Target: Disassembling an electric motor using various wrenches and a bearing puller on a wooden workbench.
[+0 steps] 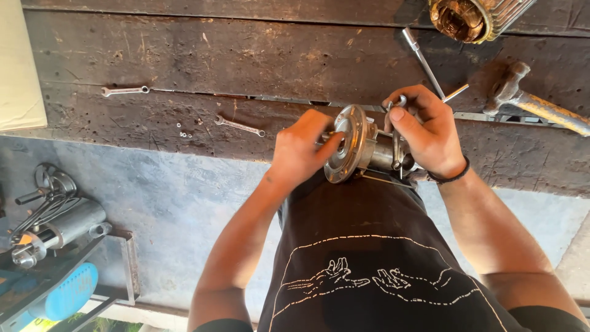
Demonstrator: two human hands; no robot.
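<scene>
My left hand (pixel 301 150) grips the round flanged end plate of a metal motor part (pixel 359 146) held at the front edge of a dark wooden workbench (pixel 246 55). My right hand (pixel 427 126) closes around the part's other end, thumb on top, with a small ring-ended metal tool pinched in its fingers. A black band circles my right wrist.
Two spanners (pixel 125 91) (pixel 239 126) and several tiny nuts (pixel 183 130) lie on the bench to the left. A T-handle socket wrench (pixel 424 61), a hammer (pixel 534 101) and a copper-wound stator (pixel 473 17) sit at the right. Another motor (pixel 58 230) rests on a low rack at lower left.
</scene>
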